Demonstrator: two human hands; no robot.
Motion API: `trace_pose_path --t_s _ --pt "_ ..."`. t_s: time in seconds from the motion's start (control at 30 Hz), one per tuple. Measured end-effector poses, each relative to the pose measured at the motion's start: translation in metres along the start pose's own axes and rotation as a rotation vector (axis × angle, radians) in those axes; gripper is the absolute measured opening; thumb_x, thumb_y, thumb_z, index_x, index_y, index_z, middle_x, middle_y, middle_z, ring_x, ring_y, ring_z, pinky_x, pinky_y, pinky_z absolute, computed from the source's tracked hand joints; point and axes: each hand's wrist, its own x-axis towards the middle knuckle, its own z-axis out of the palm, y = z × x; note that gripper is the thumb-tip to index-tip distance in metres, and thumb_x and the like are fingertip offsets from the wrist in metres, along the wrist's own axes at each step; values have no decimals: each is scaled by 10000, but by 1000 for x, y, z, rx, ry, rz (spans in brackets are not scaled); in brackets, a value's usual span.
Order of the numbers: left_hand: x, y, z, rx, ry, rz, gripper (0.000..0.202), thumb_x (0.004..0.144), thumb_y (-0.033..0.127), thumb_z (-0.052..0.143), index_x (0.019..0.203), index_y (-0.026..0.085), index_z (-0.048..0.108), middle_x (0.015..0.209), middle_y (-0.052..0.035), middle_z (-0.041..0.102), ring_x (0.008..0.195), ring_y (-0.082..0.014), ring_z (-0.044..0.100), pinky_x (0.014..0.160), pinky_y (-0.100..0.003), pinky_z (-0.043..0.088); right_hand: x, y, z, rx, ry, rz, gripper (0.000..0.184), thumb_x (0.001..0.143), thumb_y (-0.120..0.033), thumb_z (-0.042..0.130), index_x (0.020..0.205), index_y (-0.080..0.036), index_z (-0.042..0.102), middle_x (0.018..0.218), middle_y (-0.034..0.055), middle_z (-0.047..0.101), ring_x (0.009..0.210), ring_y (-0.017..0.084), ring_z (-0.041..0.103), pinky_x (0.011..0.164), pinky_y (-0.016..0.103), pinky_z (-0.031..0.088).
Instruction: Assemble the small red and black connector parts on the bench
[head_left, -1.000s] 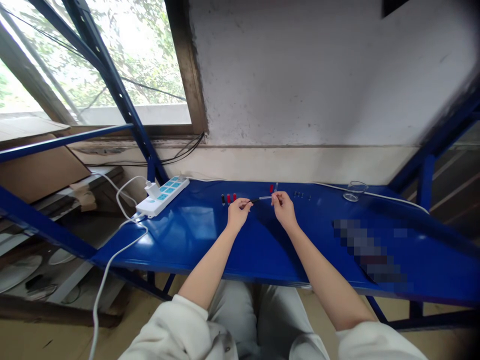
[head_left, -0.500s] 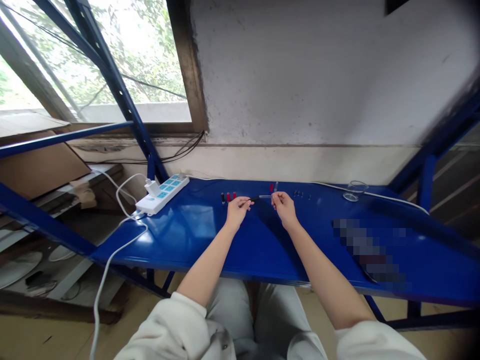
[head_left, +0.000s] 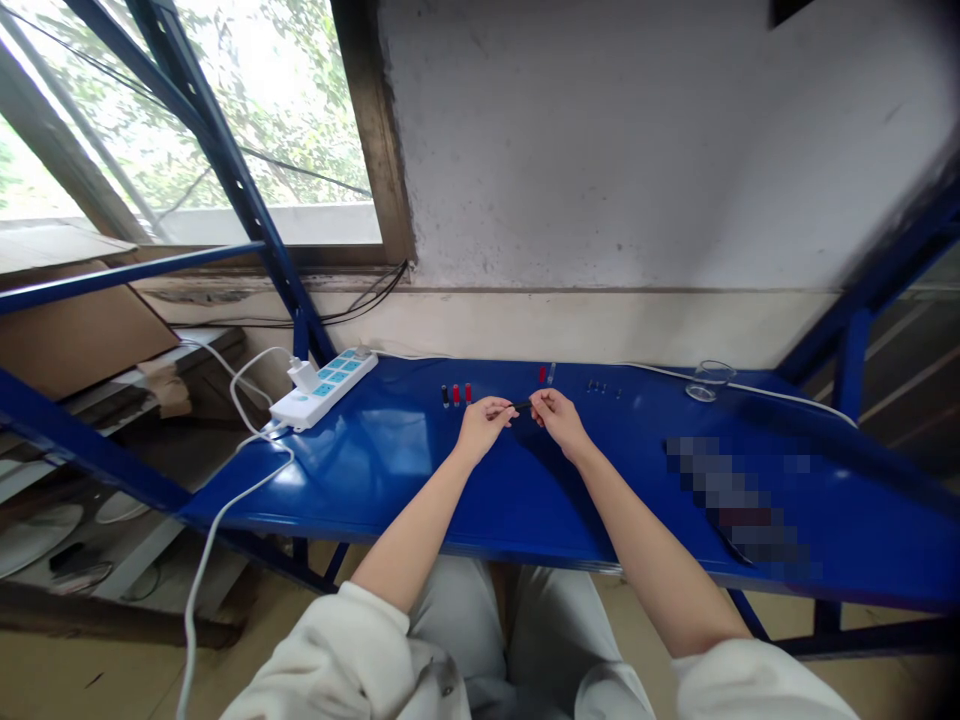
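My left hand [head_left: 484, 425] is closed in a pinch on a small black cylinder [head_left: 521, 405] held just above the blue table. Close by on the right, my right hand [head_left: 553, 415] is also pinched, its fingertips at the cylinder's right end. The thin clear tube seen in these fingers a moment earlier is now mostly hidden by them. Left of my hands stand a small black cylinder with a clear end [head_left: 445, 395] and two red ones [head_left: 456, 394]. Behind my right hand are a small red piece [head_left: 542, 374] and a clear tube [head_left: 552, 373].
Several tiny dark pieces [head_left: 596, 387] lie right of my hands, with a clear glass cup [head_left: 709, 381] farther right. A white power strip [head_left: 324, 390] with a plugged-in cable sits at the left. A blurred-out dark item [head_left: 731, 500] lies front right on the blue table [head_left: 390, 490].
My hands have come closer together. The clear tube that spanned the gap between them no longer shows, and the black cylinder now reaches my right fingertips.
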Motion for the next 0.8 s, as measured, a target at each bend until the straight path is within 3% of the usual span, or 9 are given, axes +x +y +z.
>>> trace_pose_path --t_s 0.13,0.27,0.43,0.6,0.8 --pt "-2 -3 1 124 33 102 199 748 286 571 868 128 592 755 -77 670 653 -142 618 643 -273 484 -1 1 1 -84 -34 -1 300 753 -483 464 775 -185 481 534 -32 516 455 95 449 482 234 367" --pt "0 11 0 488 49 291 176 797 300 507 875 181 610 747 -50 649 728 -157 591 691 -280 442 -1 6 2 -249 -107 -26 296 811 -460 365 825 -191 489 518 -29 537 463 110 471 511 245 384" --pt "27 47 -14 884 -185 451 124 777 259 538 811 216 649 829 -55 634 857 -203 534 802 -324 372 -2 7 3 -286 -74 -52 368 843 -467 287 976 -187 484 536 -29 540 466 119 481 505 243 391" --pt "61 66 -35 1131 -207 408 96 705 144 596 741 199 665 894 -68 596 958 -245 477 868 -385 290 -5 1 2 -348 -66 -64 372 849 -451 292 1022 -188 489 575 -21 553 504 123 508 541 247 402" --pt "70 47 -47 1272 -240 302 105 666 94 602 689 182 655 883 -80 567 962 -258 451 870 -413 262 -8 -5 0 -431 -100 -60 335 852 -393 302 1036 -195 500 591 -12 569 522 136 523 539 256 394"
